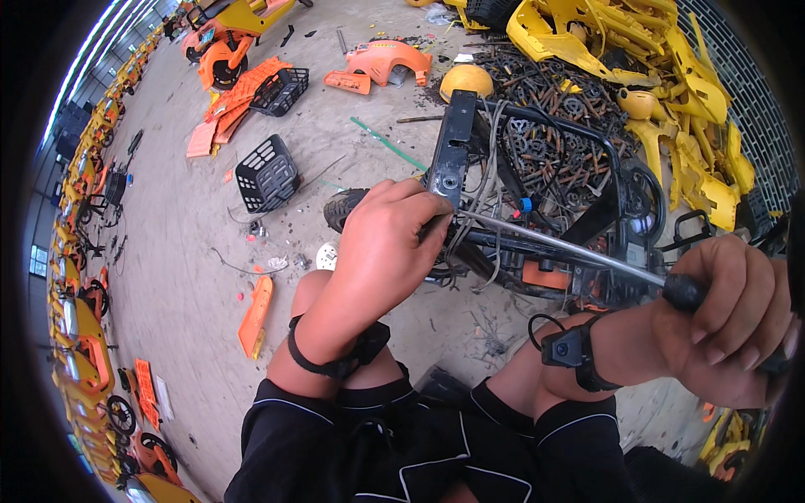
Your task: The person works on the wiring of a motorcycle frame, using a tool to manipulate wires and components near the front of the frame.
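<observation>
Right hand grips one screwdriver; left hand curls at one frame, hold unclear.

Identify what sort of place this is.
Probably a scooter dismantling or scrap workshop: there's a stripped black frame, a heap of rusty metal parts and piled yellow body panels.

No words, numbers or signs can be read. On the yellow and orange scooter, which is parked toward the far left edge of the grey concrete floor, a small pale blue-green patch is seen, but it is too small for any lettering to be made out. On the curved orange plastic body panel, which is set down near the far edge of the same floor, no printing can be made out either.
</observation>
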### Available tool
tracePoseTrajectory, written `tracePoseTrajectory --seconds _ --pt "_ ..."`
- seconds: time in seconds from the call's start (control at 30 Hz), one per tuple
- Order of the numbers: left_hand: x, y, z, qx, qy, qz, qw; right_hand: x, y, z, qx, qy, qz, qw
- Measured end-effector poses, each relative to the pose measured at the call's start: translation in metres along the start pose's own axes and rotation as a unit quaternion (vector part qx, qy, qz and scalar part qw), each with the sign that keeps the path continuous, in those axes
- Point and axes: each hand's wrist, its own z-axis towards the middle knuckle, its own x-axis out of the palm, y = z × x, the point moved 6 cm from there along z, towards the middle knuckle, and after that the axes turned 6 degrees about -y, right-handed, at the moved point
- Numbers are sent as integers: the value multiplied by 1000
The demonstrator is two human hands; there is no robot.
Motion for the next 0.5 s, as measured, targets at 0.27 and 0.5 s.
tracePoseTrajectory --seconds 0.27,0.5 --pt "-1 0 0 4 5 9 1000 -11 8 -3 -36 -5 43 998" --pt "-1 0 0 10 5 5 1000 -13 4 -5 -68 -14 77 995"
